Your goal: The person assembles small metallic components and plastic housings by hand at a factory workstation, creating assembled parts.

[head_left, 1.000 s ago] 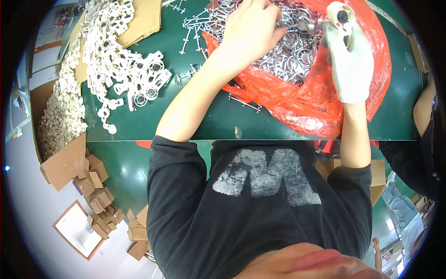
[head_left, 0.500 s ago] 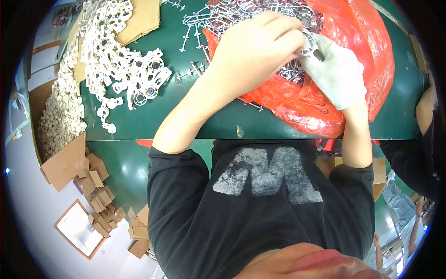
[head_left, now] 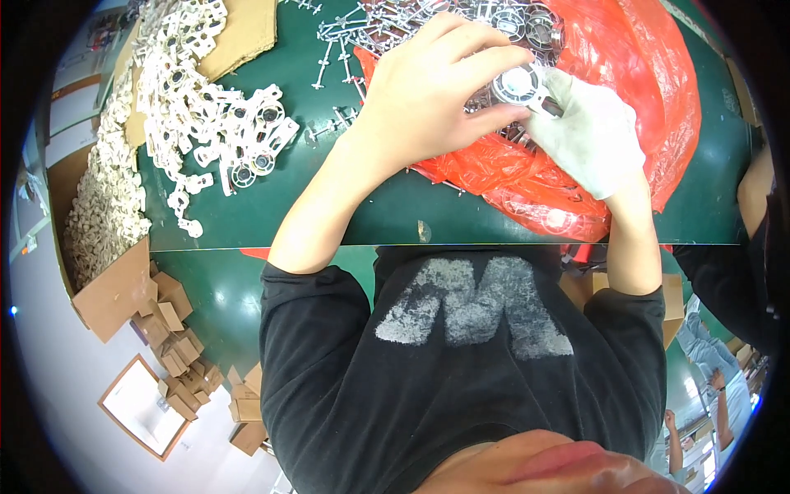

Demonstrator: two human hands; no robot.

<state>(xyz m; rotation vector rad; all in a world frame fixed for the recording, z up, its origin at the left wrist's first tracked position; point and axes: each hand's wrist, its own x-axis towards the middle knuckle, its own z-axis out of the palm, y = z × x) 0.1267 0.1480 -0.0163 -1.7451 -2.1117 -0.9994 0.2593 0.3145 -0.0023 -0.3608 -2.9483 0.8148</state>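
Observation:
My right hand (head_left: 588, 136), in a pale glove, pinches a small round ring-shaped part (head_left: 518, 85) by its short stem. The ring is whitish grey, with a pale centre. My bare left hand (head_left: 440, 90) is just left of it, thumb and fingers spread apart around the ring; it does not appear to grip it. Under both hands lies an opened red plastic bag (head_left: 535, 185) with many shiny grey and clear parts, partly hidden by my hands. Thin grey branched pieces (head_left: 337, 37) spill out at its left.
White plastic parts with dark round centres (head_left: 247, 136) lie heaped on the green table (head_left: 313, 218) at left, beside a cardboard sheet (head_left: 247, 37). A large carton (head_left: 111, 288) full of white pieces stands at the table's left end. Another person's arm (head_left: 753, 193) is at the right edge.
My left fingers have spread apart from the ring, and the left hand has shifted slightly left. The ring now faces upward more openly, still in my right hand.

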